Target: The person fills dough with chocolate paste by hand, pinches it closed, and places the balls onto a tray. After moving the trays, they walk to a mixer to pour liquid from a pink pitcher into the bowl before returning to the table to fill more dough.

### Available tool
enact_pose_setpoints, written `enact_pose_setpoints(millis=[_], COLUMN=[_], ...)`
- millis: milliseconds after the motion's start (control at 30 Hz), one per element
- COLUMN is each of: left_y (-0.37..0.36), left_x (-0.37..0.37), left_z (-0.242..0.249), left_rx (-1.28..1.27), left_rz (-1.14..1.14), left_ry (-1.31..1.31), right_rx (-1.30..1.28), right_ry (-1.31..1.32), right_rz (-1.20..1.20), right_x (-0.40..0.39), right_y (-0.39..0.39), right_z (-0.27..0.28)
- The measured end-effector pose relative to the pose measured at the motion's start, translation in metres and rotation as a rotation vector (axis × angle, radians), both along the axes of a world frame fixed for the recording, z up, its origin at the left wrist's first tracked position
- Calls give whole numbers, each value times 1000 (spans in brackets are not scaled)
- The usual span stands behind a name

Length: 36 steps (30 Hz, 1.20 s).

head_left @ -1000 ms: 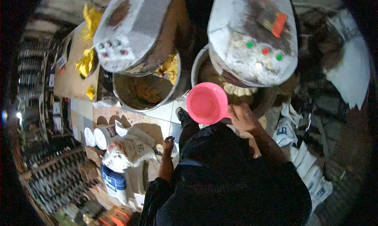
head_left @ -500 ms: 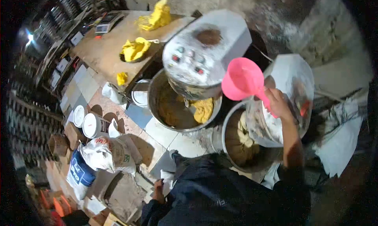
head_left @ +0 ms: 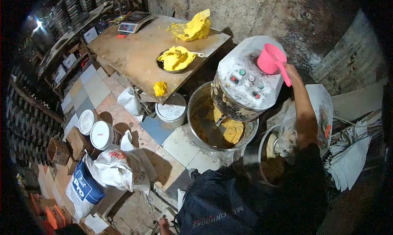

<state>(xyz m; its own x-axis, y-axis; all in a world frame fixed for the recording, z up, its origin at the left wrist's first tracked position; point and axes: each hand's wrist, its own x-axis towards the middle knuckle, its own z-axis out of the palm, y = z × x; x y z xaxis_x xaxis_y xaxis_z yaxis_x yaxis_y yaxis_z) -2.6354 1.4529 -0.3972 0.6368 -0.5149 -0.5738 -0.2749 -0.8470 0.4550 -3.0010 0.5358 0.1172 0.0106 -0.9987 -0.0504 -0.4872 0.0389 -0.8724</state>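
My right hand grips the handle of a pink dipper. The dipper overlaps the white, flour-smeared top of a dough mixer, beside its buttons. Below that mixer's head, a metal bowl holds yellow-brown dough. Under my outstretched right arm, a second mixer has a bowl with pale dough in it, partly hidden by the arm and sleeve. At the bottom edge, my left hand hangs low near the floor clutter; only part of it shows and its fingers are unclear.
A wooden table carries a scale, yellow dough-like heaps and a pan of the same yellow stuff. White buckets, cardboard boxes and filled sacks stand on the tiled floor. White sacking hangs at right.
My right hand has carried the pink dipper from between the two mixers to over the first mixer's top. My left hand sits lower in view, and the whole view has shifted.
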Motion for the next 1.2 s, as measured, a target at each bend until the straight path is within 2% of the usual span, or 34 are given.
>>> enact_pose_setpoints(millis=[33,100,133,200,267,333,367,400,433,467,500,533,567,600,633,667,700,733,767,800,833,900,933,967,1033,1067,1100,1133,1200], left_y=[-12,-14,-16,-38,-69,-111,-134,-169,-207,-212,-236,-262,-286,-313,-340,-362,-369,-372,-374,-382,-390,-387,-377,-354,-340,-329,-313,-308,-284], left_x=[22,59,70,113,148,184,203,219,231,254,262,268,275,280,286,294,314,338,363,388,404,437,462,480,501,515,527,535,554], left_z=[3,4,0,1,5,-17,-40,-3,40,-25,-28,-29,-32,-39,-12,29,17,0,21,60,86,95,99,42,53,62,26,26,-15], left_rx=[99,34,-114,140,8,-334,-179,-6,42,38,-3,-45,-88,-165,-161,-149,-141,-129,-120,-116,-118,-216,-266,-334,-184,-44,-56,-4,130], left_rz=[413,325,-195,338,165,645,637,399,331,487,431,376,322,491,377,257,80,-102,26,156,290,515,641,717,689,415,453,577,252], left_ry=[261,-4,-513,-27,-128,227,69,19,45,168,160,152,144,292,250,203,180,155,155,160,169,63,-12,-35,-82,-124,13,221,306], right_rx=[0,-4,0,20,83,146,54,-52,-183,-298,-427,-1032,-937,-1107,-1266,-1357,-1442,-1289,-1237,-1052,-1001,-843,-897,-949,-902,-845,-810,-773,-640], right_ry=[-15,-44,-16,-74,-85,97,422,739,964,1186,1308,1656,733,659,574,544,508,514,470,440,265,-7,17,29,24,7,29,51,120], right_rz=[-18,-86,-72,-77,-48,-48,31,116,40,-67,-350,-513,-538,-567,-598,-467,-347,-232,-85,-127,-4,272,399,530,809,888,941,993,1121], right_x=[5,20,9,12,13,20,20,24,28,34,29,1,77,146,195,233,273,317,361,422,485,595,650,704,792,834,870,906,957], right_y=[-9,-19,-42,-53,-57,-46,-38,-24,-30,-33,-52,-66,-21,6,12,-7,-24,-38,-58,-65,-59,-45,-23,-5,13,21,24,26,55], right_z=[-4,-6,-18,-24,-23,-7,13,40,41,42,36,8,31,27,23,13,1,-8,-16,-21,-21,-24,-23,-25,-48,-64,-91,-119,-145])
